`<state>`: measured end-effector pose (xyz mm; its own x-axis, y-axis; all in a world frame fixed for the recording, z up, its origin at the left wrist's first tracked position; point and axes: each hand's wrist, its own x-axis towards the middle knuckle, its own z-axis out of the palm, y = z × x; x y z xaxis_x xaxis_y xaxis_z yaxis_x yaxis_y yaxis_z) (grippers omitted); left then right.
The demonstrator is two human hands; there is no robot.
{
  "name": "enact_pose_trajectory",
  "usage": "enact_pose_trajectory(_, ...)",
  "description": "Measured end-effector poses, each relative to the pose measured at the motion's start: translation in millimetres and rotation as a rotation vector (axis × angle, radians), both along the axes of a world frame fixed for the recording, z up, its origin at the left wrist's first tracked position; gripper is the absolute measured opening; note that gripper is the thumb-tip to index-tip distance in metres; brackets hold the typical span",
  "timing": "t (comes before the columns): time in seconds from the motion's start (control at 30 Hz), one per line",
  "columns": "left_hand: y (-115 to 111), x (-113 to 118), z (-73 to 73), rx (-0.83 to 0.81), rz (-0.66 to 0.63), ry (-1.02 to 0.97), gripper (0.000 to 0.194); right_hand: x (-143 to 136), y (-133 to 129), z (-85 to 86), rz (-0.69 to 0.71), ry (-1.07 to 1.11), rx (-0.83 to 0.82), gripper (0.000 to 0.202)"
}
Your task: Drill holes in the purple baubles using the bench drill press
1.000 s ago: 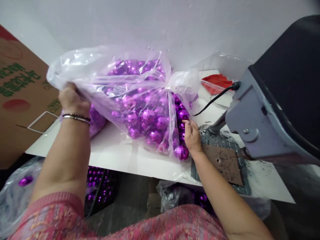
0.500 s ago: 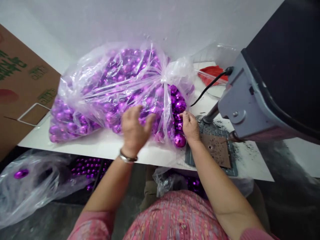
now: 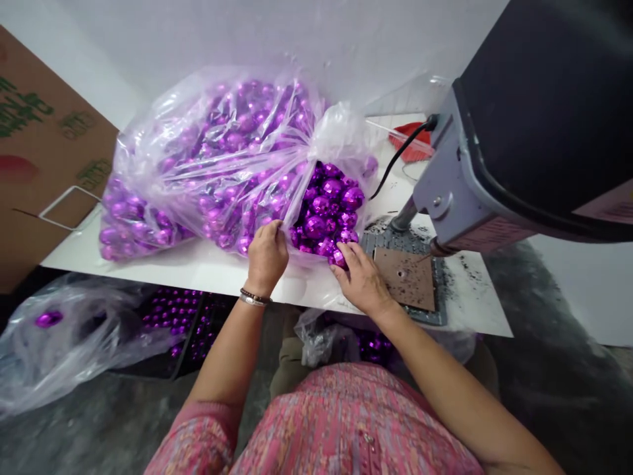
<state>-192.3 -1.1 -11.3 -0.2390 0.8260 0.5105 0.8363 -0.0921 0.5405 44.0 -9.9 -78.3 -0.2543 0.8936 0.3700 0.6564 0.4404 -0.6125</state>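
And here we see our white worktop (image 3: 212,271), bearing a bulging clear plastic bag (image 3: 217,165) of shiny purple balls (image 3: 316,226); to its right sits the machine's grey base (image 3: 426,315), dark debris (image 3: 467,274) scattered around, with something red (image 3: 411,141) further back.

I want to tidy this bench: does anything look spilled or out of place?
Yes. Dark crumbs lie scattered over the brown board, the grey base under it and the white table alongside. They look odd because they are loose and spread beyond the base, perhaps drilling waste.
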Motion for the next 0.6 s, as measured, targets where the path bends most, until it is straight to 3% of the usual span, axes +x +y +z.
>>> enact_pose_trajectory(0.17,-26,6,-4.1,0.003,0.038,0.011,0.028,2,1,-2.2,0.052,-0.028,-0.016,0.063)
enact_pose_trajectory(0.37,-30,20,-5.8,0.056,0.013,-0.003,0.038,8,4,3.8,0.027,0.049,-0.04,0.064)
enact_pose_trajectory(0.5,-46,49,-6.9,0.161,0.018,-0.049,0.035,20,-4,9.8,0.055,0.108,-0.046,0.069)
enact_pose_trajectory(0.6,-75,80,-13.7,0.069,-0.138,-0.232,0.03,32,-20,11.1,0.103,0.14,-0.056,0.074)
